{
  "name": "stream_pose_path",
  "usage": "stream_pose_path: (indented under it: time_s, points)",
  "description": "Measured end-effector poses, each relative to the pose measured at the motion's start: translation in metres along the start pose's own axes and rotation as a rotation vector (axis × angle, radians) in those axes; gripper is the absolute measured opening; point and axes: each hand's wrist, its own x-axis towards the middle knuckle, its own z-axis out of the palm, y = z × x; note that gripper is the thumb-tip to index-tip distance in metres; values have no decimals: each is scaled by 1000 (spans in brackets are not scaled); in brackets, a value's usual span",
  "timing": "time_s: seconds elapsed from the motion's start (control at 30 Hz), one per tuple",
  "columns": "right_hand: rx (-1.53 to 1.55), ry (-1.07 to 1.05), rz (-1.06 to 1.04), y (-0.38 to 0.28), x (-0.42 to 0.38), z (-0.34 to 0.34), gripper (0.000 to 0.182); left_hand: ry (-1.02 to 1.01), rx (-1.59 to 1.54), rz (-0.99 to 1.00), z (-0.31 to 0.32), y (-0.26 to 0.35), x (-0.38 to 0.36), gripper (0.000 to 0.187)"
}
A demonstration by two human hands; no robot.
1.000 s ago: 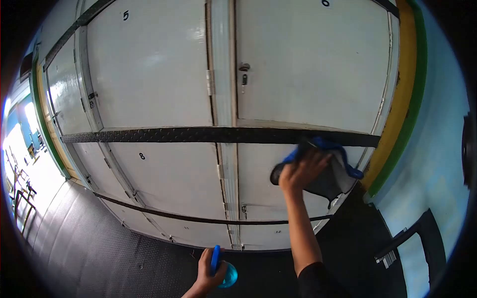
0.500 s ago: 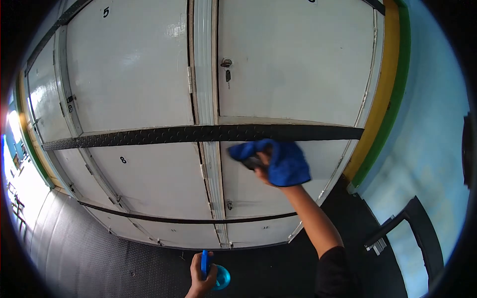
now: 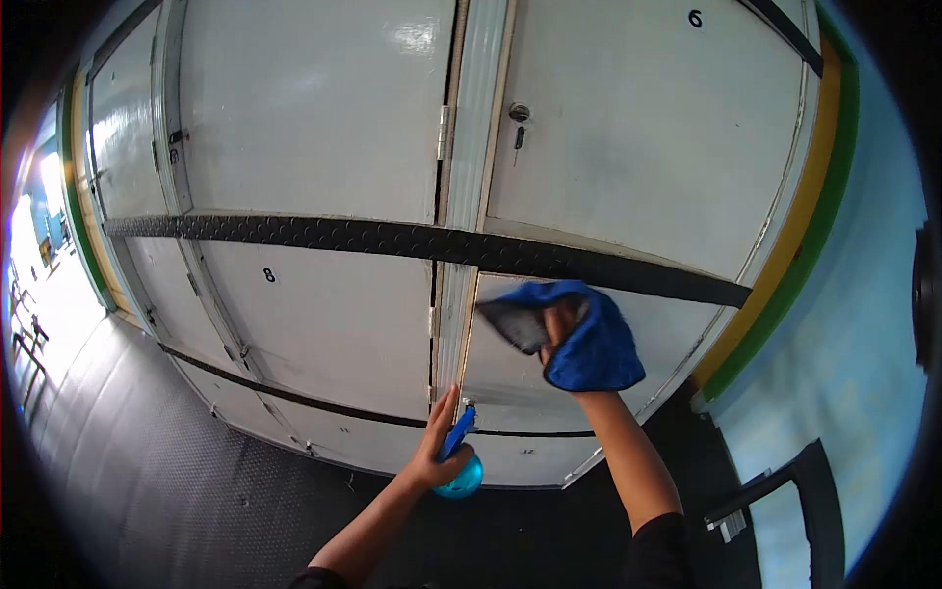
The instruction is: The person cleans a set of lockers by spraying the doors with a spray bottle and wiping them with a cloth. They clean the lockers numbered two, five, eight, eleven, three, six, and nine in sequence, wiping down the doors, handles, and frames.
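Note:
My right hand (image 3: 559,324) grips a blue cloth (image 3: 601,346) with a grey underside, in front of the white locker door (image 3: 510,378) in the middle row. Part of that door is hidden behind the cloth and my arm. Lower down, my left hand (image 3: 432,454) holds a spray bottle (image 3: 461,479) with a blue trigger head and a translucent turquoise body. The fingers of this hand reach up beside the metal strip between doors, close to a small lock (image 3: 469,402).
Locker door 6 (image 3: 628,128) above has a key (image 3: 518,139) hanging from its lock. Black textured trim (image 3: 343,240) runs across the lockers. At right stand a light blue wall (image 3: 785,324) and a black angular frame (image 3: 819,501). Dark matting (image 3: 196,442) covers the floor.
My left hand has risen with the spray bottle toward the lower locker doors. My right hand and the cloth sit slightly lower on the door. The view has shifted and tilted.

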Motion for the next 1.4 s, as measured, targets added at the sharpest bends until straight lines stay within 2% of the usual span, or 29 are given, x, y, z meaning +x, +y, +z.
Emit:
stream_pose_path:
  time_s: [0.03,0.1,0.13,0.27,0.33,0.37,0.43,0.47,0.53,0.6,0.63,0.67,0.7,0.73,0.8,0.83,0.9,0.97,1.03,1.1,1.13,1.17,1.2,1.23,1.27,1.3,1.37,1.4]
  points:
    - [-1,-9,-15,-5,17,-11,60,13,-11,0,8,-5,4,102]
    - [38,-249,-122,-21,61,-38,71,103,52,-8,21,-12,6,106]
    - [25,-186,-142,-29,78,-41,59,101,7,-43,24,-11,5,107]
    - [17,-111,-202,-28,71,-7,52,135,-19,-91,27,-16,4,107]
    - [163,-165,-203,-36,51,5,41,106,-66,-146,23,-19,5,105]
    - [540,-413,81,-53,67,-29,34,109,-64,-148,25,-27,3,105]
    - [601,-474,-113,-67,32,-29,46,173,-45,77,28,-49,-2,103]
    - [579,-475,-173,-69,6,-11,47,170,-35,86,25,-50,-4,103]
    - [552,-478,-239,-63,2,1,49,106,-178,-54,23,-48,-6,103]
    - [625,-720,-254,-57,37,-26,53,132,-135,12,25,-53,-7,103]
    - [699,-375,-220,-43,18,7,59,153,-89,79,26,-55,-8,102]
    - [621,-515,-164,-37,62,-21,59,158,-92,72,25,-49,-6,102]
    - [542,-655,-102,-33,103,-48,60,110,-163,-27,20,-36,-3,103]
    - [550,-664,-95,-30,94,-41,60,60,-234,-127,18,-28,-1,103]
    - [28,-66,-230,-25,60,-10,57,57,-301,-132,19,-25,-1,103]
    - [31,-69,-226,-27,39,8,57,59,-367,-120,19,-25,-1,103]
    - [285,-98,-301,-37,-4,34,57,71,-268,-119,18,-34,-2,101]
    - [569,-543,-107,-55,-32,32,54,74,-171,-116,13,-41,-4,99]
    - [658,-531,-70,-81,-24,11,51,-44,-36,-17,6,-45,-2,94]
    - [745,-520,-43,-81,-14,5,48,-44,-89,-81,7,-44,0,92]
    - [773,-726,-55,-74,-11,11,51,-45,-141,-161,8,-42,-3,90]
    - [793,-927,-70,-65,-6,16,54,-47,-141,-156,8,-43,-4,90]
    - [1039,-781,-48,-62,-7,13,49,-38,-107,-100,9,-45,-4,92]
    - [737,-466,-186,-52,-2,19,47,-31,-77,-52,13,-47,-6,95]
    - [1261,-721,145,-52,59,-26,50,-32,-82,-58,16,-43,-5,95]
    - [615,-730,-18,-47,90,-42,50,21,-157,-67,18,-35,-3,97]
    - [74,-147,-160,-37,76,-4,52,71,-232,-90,17,-25,-3,100]
    - [78,-155,-154,-37,62,8,52,50,-288,-122,17,-22,-2,103]
